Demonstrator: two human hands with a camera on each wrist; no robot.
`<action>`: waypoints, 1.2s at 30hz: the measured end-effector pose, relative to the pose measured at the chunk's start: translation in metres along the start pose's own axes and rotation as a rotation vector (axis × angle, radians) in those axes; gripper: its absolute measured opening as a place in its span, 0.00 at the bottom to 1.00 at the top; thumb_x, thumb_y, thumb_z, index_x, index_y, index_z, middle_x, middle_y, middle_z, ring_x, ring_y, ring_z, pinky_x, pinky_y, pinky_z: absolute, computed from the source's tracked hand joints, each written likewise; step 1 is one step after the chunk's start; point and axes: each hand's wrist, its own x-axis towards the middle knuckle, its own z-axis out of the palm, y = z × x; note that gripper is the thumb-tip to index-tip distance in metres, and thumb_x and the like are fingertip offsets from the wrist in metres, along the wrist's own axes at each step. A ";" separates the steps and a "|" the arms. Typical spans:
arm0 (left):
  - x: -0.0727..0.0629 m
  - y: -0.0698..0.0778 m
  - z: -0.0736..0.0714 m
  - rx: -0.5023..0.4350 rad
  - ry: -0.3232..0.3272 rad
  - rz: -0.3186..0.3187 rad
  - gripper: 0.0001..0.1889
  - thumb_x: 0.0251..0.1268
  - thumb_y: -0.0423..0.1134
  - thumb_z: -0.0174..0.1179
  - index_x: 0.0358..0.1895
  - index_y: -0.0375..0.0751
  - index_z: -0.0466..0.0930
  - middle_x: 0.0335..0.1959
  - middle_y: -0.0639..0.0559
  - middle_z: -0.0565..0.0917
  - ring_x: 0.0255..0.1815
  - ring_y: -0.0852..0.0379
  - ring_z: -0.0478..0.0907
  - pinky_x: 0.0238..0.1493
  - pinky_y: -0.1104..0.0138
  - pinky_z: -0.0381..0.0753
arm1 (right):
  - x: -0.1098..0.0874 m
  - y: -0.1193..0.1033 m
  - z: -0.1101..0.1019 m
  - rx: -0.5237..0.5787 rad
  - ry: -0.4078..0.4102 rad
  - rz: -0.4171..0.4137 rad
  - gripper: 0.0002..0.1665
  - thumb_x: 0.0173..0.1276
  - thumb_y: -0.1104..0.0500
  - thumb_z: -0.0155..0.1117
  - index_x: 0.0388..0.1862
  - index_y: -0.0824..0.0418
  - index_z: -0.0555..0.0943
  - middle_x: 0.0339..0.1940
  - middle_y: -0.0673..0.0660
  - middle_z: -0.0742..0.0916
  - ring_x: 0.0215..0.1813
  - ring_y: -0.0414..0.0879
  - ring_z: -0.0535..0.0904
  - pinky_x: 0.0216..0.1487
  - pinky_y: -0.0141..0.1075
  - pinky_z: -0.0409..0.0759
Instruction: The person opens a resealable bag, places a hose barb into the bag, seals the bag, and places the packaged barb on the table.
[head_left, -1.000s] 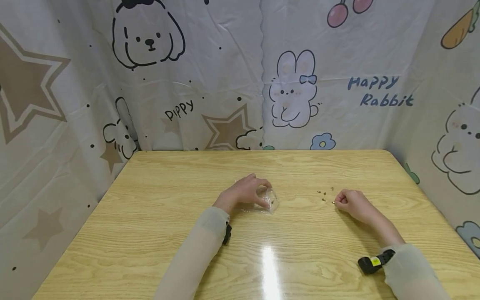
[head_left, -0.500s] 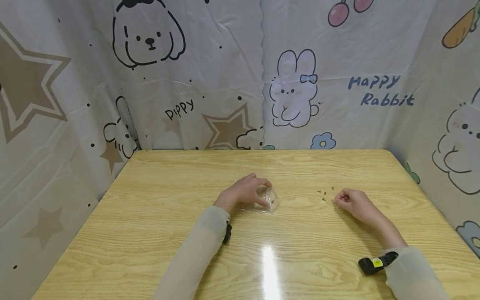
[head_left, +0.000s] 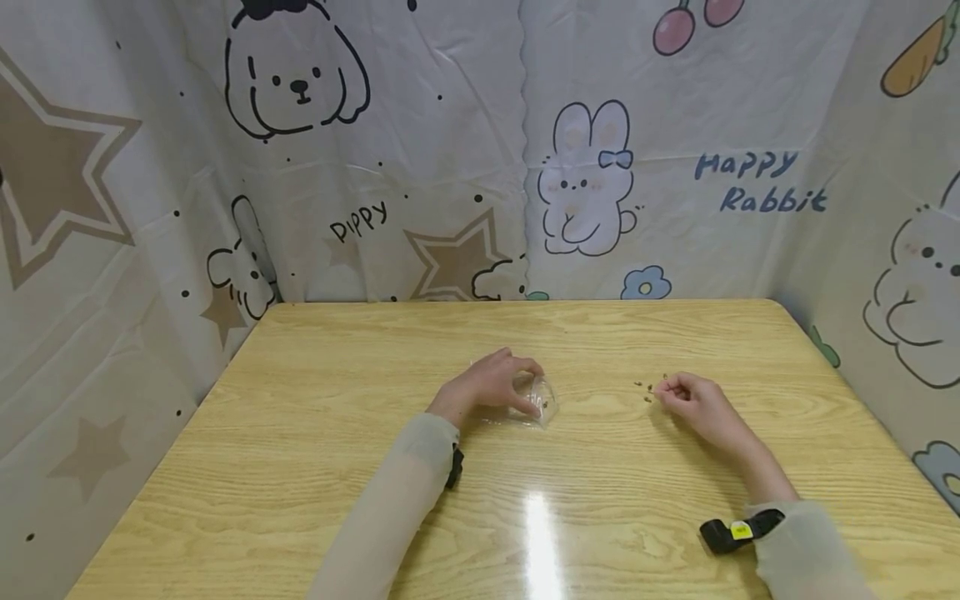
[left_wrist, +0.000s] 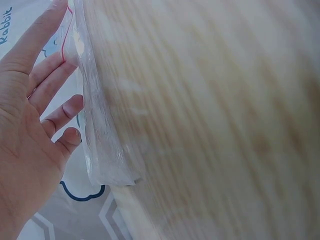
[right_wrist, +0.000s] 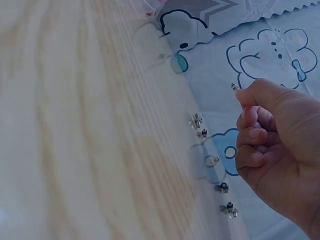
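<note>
My left hand (head_left: 501,382) holds a clear plastic zip bag (head_left: 549,413) by its mouth, thumb and fingers curved around it. A red zip line shows on the bag (left_wrist: 102,145) beside the fingers in the left wrist view. One small dark piece (head_left: 545,404) lies at the bag's far end in the head view. Between thumb and forefinger, my right hand (right_wrist: 280,135) pinches a small shiny metal piece (right_wrist: 234,87), raised off the table; the other fingers curl into the palm. Several similar metal pieces (right_wrist: 222,188) lie on the wood just beneath that hand.
The light wooden table (head_left: 360,350) reaches back to a patterned curtain (head_left: 450,167), which also hangs along both sides. A black wrist camera (head_left: 723,536) sits at the right sleeve. Glare (head_left: 540,542) shines on the table's near part.
My right hand has picked up the metal piece at its fingertips and moved slightly left and up, over the other pieces. The left hand and the bag stay in place.
</note>
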 end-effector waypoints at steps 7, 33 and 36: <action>-0.001 0.000 -0.001 -0.024 0.003 0.010 0.35 0.47 0.60 0.73 0.62 0.60 0.75 0.56 0.54 0.77 0.51 0.56 0.68 0.61 0.58 0.73 | 0.005 -0.008 0.011 0.031 0.026 -0.033 0.12 0.75 0.59 0.56 0.44 0.69 0.79 0.37 0.59 0.82 0.34 0.33 0.70 0.35 0.26 0.71; -0.002 0.001 -0.002 -0.026 -0.008 -0.011 0.35 0.47 0.61 0.72 0.63 0.61 0.74 0.57 0.54 0.77 0.52 0.57 0.69 0.62 0.59 0.73 | 0.041 -0.058 0.079 0.113 -0.075 -0.150 0.06 0.71 0.63 0.60 0.39 0.66 0.80 0.30 0.55 0.80 0.30 0.37 0.69 0.30 0.27 0.69; -0.002 0.002 -0.002 -0.031 -0.009 -0.010 0.36 0.47 0.61 0.72 0.63 0.60 0.74 0.56 0.54 0.77 0.51 0.57 0.69 0.60 0.60 0.73 | 0.044 -0.065 0.087 0.095 -0.088 -0.170 0.06 0.71 0.62 0.61 0.39 0.65 0.81 0.30 0.54 0.80 0.30 0.39 0.69 0.30 0.27 0.68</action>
